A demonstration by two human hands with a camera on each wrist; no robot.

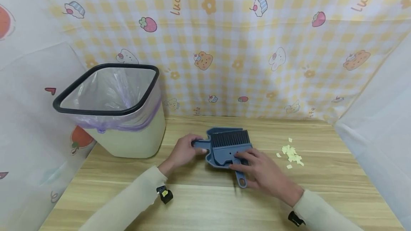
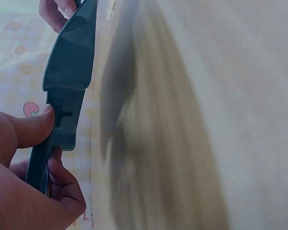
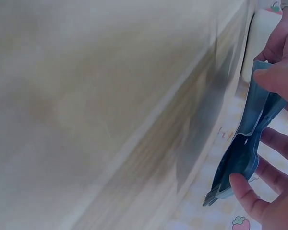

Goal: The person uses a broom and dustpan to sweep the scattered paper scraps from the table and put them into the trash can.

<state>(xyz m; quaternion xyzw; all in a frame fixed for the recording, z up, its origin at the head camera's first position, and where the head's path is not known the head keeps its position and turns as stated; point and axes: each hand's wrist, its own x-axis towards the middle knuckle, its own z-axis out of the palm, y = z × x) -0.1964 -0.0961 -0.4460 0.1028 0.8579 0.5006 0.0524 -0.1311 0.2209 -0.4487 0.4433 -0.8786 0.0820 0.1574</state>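
Observation:
In the head view, a blue-grey dustpan (image 1: pixel 221 129) is held just over the wooden table, with a matching hand brush (image 1: pixel 223 152) lying in it. The brush's dark bristles (image 1: pixel 230 138) point toward the back wall and its handle angles toward me. My left hand (image 1: pixel 186 149) grips the dustpan's handle, thumb on one side and fingers curled round the other, as the left wrist view also shows. My right hand (image 1: pixel 266 174) holds the brush near the base of its handle, fingers spread across its body. The right wrist view shows bristle tips (image 3: pixel 210 197) beyond the fingers.
Small pale-yellow paper scraps (image 1: pixel 291 155) lie in a loose heap on the table, right of the right hand. A cream bin (image 1: pixel 138 143) with a black rim and a clear, purple-edged bag stands at the back left. A checked cloth (image 1: pixel 240 81) hangs behind.

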